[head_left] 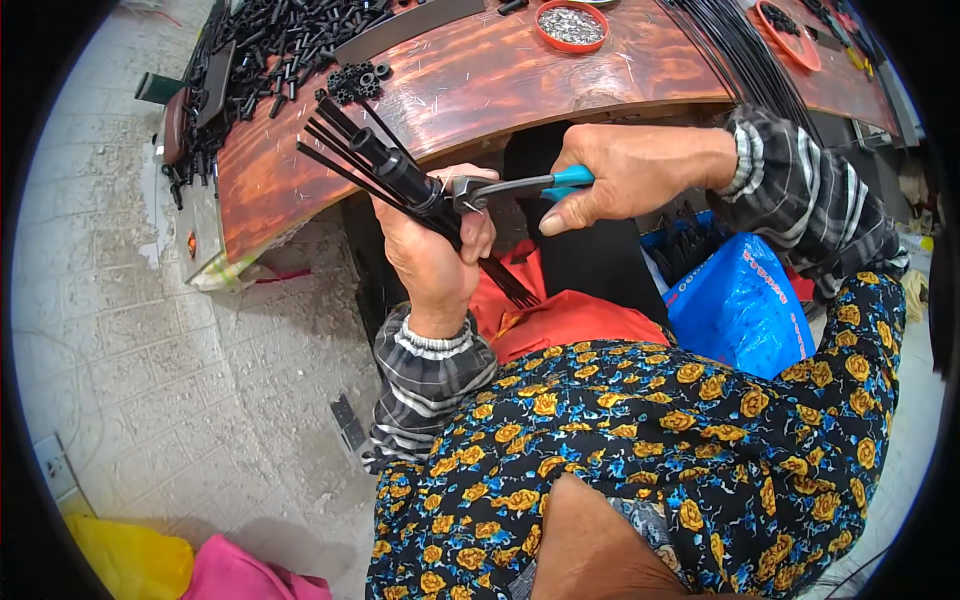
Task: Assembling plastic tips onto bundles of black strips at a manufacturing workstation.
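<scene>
My left hand [425,260] is wrapped round a black umbrella frame [405,180], a bundle of thin ribs about a ridged plastic tube. The frame slants, its upper end pointing away toward the table and its thin rib ends down over my lap. In my right hand [620,175] are pliers [515,185] with teal handles, gripped by the handles. Their metal jaws meet the side of the frame, close to my left thumb and fingers. Whether the jaws pinch a small piece there is too fine to tell. The left palm hides part of the ribs.
On the brown wooden table [480,75] lie a heap of black plastic parts [290,50], small black toothed rings [355,82] and a red bowl [570,45] of tiny metal pieces. Long black rods [720,50] overhang the edge. A blue bag [740,310] sits beside my lap.
</scene>
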Tool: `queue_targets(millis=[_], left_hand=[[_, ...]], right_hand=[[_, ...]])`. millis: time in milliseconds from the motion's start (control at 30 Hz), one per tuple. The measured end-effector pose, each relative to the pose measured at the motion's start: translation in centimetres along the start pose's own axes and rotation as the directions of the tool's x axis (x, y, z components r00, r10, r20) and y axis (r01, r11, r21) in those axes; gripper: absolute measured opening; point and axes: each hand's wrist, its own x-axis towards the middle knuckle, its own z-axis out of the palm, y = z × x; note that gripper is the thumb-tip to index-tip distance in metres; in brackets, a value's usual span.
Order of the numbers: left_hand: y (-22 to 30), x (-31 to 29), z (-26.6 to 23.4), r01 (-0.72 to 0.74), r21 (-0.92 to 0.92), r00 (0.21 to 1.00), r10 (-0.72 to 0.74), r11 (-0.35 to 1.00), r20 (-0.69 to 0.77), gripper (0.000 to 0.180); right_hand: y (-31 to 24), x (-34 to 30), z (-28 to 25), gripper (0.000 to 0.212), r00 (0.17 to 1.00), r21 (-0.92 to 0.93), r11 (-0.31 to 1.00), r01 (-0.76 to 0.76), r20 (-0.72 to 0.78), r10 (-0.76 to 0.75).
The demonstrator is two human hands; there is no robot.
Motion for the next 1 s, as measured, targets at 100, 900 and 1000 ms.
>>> queue_targets(millis=[100,900,1000], left_hand=[[0.3,-0.1,0.0,0.02,-0.004,1.0,-0.019,1.0,0.016,0.094],[0.5,0.3,1.1,0.017,0.112,0.994,-0.004,0.994,-0.107,0.094],[0.5,0.5,0.0,-0.01,0.026,0.992,0.013,1.0,-0.126,0.085]], right_hand=[[0.6,0.3,0.7,0.048,0.993,-0.014,0.995,0.097,-0.062,-0.098],[-0.3,-0.9,1.6,0.01,0.625,-0.856,0.51,-0.088,-0.446,-0.641],[0.8,0.3,2.4,0.01,0.495,-0.825,0.565,0.027,-0.48,-0.724]])
